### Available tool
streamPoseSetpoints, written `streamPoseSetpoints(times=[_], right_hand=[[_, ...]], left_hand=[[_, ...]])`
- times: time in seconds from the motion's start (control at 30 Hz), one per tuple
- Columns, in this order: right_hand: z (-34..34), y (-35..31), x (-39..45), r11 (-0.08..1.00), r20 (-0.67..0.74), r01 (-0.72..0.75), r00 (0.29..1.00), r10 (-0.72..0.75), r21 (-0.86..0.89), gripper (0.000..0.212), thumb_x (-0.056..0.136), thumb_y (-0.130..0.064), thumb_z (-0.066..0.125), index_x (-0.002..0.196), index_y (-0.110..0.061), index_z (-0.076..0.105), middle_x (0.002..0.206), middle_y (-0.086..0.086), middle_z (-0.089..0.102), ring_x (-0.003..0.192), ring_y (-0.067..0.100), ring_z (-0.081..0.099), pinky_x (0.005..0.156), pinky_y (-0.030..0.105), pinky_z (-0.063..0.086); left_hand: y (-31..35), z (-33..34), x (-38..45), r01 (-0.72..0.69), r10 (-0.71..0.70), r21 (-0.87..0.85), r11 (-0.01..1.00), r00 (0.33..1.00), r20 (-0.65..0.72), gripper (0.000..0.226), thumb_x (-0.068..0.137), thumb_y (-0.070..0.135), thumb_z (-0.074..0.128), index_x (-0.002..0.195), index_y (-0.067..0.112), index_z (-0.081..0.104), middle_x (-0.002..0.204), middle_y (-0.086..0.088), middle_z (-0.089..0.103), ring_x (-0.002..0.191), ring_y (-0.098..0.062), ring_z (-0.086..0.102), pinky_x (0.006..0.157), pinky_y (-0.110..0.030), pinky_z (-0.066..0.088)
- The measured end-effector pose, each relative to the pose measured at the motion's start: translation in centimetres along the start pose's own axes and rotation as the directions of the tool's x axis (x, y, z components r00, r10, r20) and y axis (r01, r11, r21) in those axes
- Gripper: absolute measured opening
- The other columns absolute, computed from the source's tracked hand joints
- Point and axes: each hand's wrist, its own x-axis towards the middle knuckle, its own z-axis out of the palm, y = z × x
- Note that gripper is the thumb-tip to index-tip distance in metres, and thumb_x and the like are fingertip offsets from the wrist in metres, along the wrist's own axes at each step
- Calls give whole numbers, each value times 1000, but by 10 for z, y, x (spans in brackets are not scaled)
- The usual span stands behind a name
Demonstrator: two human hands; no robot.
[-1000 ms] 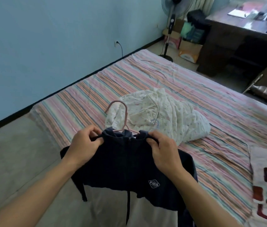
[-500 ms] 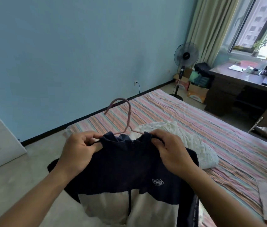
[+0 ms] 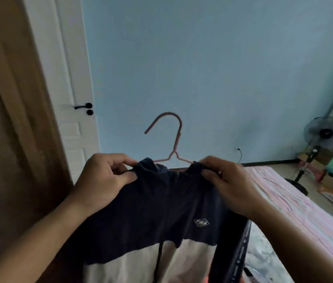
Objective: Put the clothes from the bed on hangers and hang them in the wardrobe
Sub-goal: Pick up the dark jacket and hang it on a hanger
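We hold the dark jacket by its collar, left hand and right hand pinching tight. The pink hanger pokes up between our grips. Next we carry it to the wardrobe.

Over at 3 o'clock, the bed in its pink striped sheet; white crumpled cloth lies on it down at 5 o'clock, partly hidden.

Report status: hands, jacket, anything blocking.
Left hand and right hand pinch the jacket at its collar. Jacket on pink hanger, held up. Nothing in the way.
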Motion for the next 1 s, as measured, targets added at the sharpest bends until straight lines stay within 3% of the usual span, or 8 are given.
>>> streamPoseSetpoints(times=[0.17, 0.27, 0.37, 0.5, 0.63, 0.77, 0.9, 1.0], right_hand=[[11, -19, 40, 986, 134, 137, 980, -149, 93, 18, 94, -9, 62, 92, -26, 69, 78, -9, 68, 77, 9, 63, 72, 24, 48], [23, -37, 61, 962, 213, 215, 945, -249, 168, 14, 92, -12, 65, 87, -25, 68, 73, -5, 66, 71, 15, 61, 70, 35, 51], [44, -62, 78, 916, 288, 314, 879, -380, 251, 14, 92, -12, 64, 89, -26, 68, 73, 0, 66, 72, 26, 60, 71, 45, 51], [80, -103, 89, 835, 364, 417, 762, -536, 359, 10, 95, -12, 61, 92, -19, 67, 77, 5, 65, 75, 28, 60, 72, 50, 51], [117, -148, 91, 763, 381, 465, 673, -634, 449, 20, 95, -7, 61, 87, -24, 66, 75, 7, 61, 70, 26, 55, 71, 45, 50], [151, -199, 89, 683, 364, 527, 588, -723, 505, 12, 94, -6, 63, 85, -12, 65, 73, 7, 58, 68, 23, 51, 69, 46, 47], [180, -254, 85, 597, 335, 565, 503, -796, 570, 13, 94, -9, 65, 84, -17, 63, 72, 6, 56, 69, 24, 55, 67, 48, 48], [201, -292, 80, 543, 350, 560, 420, -837, 626, 12, 96, -13, 62, 89, -21, 66, 77, 3, 62, 73, 21, 60, 70, 47, 49]], left_hand=[[9, -35, -19, 53, -45, 53, 997, 988, -147, 25, 79, 10, 79, 80, 34, 75, 57, -3, 62, 52, -13, 56, 55, -32, 47], [19, -60, -39, 79, -56, 91, 993, 971, -231, 23, 78, 10, 80, 81, 32, 76, 61, -9, 64, 55, -15, 56, 57, -33, 47], [29, -87, -68, 110, -72, 107, 988, 948, -310, 25, 78, 5, 79, 80, 30, 77, 63, -13, 64, 57, -16, 54, 58, -30, 43], [39, -125, -114, 192, -105, 164, 968, 897, -430, 30, 77, 2, 78, 79, 32, 77, 58, -1, 64, 54, -4, 54, 53, -13, 41], [49, -164, -160, 291, -109, 283, 914, 847, -521, 37, 74, 4, 80, 83, 39, 75, 58, -2, 64, 51, -4, 55, 52, -13, 41], [63, -205, -200, 374, -101, 361, 854, 800, -592, 42, 74, 5, 79, 88, 44, 72, 58, -1, 66, 50, -8, 60, 54, -13, 44], [78, -240, -239, 464, -102, 375, 803, 726, -680, 30, 73, 9, 79, 82, 38, 74, 57, 1, 66, 52, -11, 62, 52, -12, 44], [91, -263, -268, 517, -122, 346, 783, 673, -729, 30, 73, 7, 79, 81, 36, 75, 58, -2, 67, 54, -14, 65, 56, -23, 48]])
